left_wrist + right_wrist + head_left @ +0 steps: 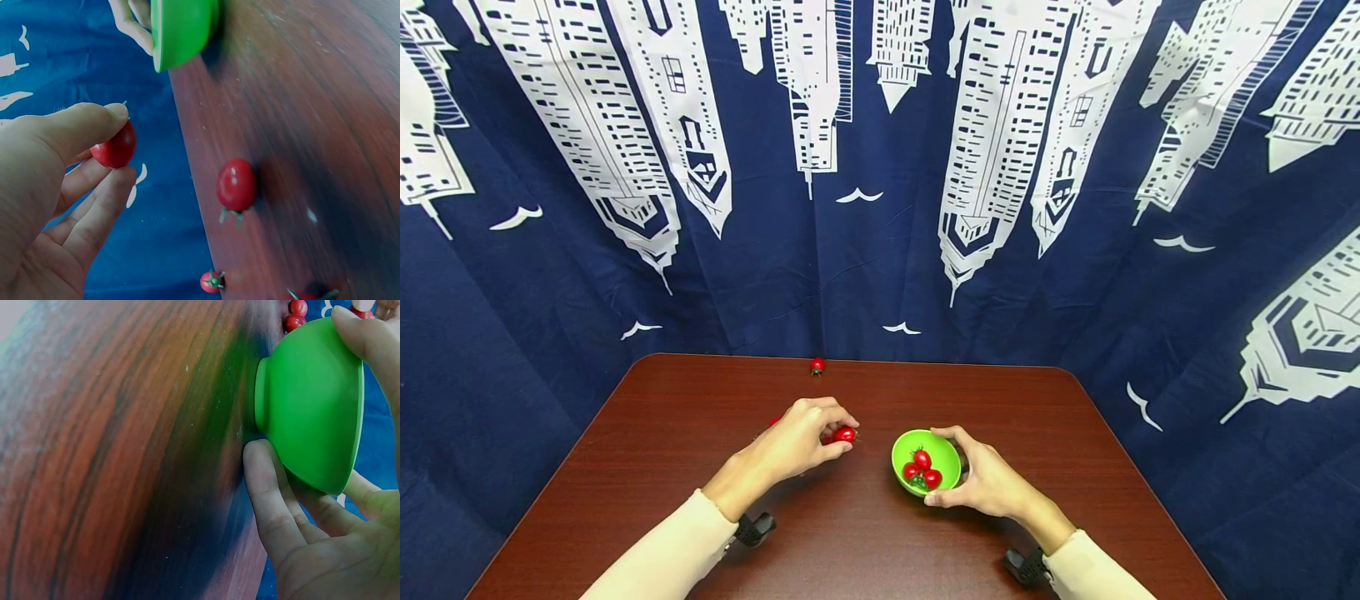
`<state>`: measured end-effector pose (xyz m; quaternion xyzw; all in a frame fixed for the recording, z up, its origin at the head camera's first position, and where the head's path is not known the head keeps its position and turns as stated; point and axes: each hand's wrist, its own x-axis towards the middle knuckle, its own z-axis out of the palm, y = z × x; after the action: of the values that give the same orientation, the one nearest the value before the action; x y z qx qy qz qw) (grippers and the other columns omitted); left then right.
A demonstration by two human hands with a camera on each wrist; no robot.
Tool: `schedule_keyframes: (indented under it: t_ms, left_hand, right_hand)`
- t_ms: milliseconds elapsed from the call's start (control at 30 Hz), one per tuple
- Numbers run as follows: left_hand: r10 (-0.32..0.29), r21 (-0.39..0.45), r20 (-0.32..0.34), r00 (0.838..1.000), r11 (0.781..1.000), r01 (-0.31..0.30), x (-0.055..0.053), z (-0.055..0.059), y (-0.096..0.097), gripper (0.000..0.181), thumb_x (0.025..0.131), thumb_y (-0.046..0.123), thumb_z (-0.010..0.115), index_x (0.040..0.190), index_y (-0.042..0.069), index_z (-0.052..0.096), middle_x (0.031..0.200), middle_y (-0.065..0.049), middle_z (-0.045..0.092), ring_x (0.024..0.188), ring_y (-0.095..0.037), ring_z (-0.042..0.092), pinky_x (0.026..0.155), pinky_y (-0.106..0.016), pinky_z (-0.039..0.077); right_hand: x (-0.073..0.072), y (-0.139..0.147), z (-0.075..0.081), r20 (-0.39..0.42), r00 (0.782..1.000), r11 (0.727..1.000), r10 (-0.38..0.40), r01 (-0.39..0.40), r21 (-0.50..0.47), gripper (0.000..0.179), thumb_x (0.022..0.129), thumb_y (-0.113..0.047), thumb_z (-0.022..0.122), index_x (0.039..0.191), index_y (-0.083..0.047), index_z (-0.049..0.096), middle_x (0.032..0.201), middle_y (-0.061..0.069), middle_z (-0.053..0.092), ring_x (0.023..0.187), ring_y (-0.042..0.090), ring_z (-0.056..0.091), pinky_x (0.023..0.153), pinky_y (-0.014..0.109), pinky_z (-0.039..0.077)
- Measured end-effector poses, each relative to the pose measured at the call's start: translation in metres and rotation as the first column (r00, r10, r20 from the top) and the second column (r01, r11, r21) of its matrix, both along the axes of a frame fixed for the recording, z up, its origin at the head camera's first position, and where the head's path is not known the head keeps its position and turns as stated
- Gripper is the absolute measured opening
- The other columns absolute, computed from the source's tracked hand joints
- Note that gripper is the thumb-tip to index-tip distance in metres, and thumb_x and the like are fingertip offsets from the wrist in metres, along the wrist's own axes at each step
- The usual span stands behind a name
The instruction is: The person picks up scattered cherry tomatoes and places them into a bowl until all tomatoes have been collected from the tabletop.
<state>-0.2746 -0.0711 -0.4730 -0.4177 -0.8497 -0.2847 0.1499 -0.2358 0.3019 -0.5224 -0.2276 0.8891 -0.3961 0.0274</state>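
Note:
Between thumb and fingertips, my left hand (801, 437) pinches a red cherry tomato (117, 149), held above the table. My right hand (988, 475) grips a small green bowl (312, 406) from its right side, thumb at one side and fingers at the other. Inside the bowl lie three red cherry tomatoes (932, 478) with green stems. Another cherry tomato (237, 184) rests on the table below the left hand. One more tomato (775, 421) is partly hidden behind the left hand in the head view.
A lone cherry tomato (817, 366) sits near the far edge of the brown wooden table (880, 550). Behind the table hangs a dark blue cloth (775, 275) printed with white buildings and birds. Each wrist wears a black strap-like device (756, 529).

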Motion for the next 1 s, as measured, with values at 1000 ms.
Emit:
schedule_keyframes:
  t_ms: [1000]
  left_hand:
    - [-0.056, 0.001, 0.072, 0.996, 0.998, 0.056, -0.009, 0.018, 0.071, 0.026, 0.097, 0.011, 0.095, 0.122, 0.008, 0.089, 0.104, -0.006, 0.083, 0.083, -0.009, 0.072, 0.080, -0.013, 0.062]
  right_hand:
    - [0.000, -0.001, 0.001, -0.044, 0.999, 1.000, 0.007, -0.006, 0.017, 0.103, 0.081, -0.039, 0.108, 0.163, -0.005, 0.055, 0.129, 0.014, 0.082, 0.099, 0.008, 0.077, 0.079, 0.026, 0.067]
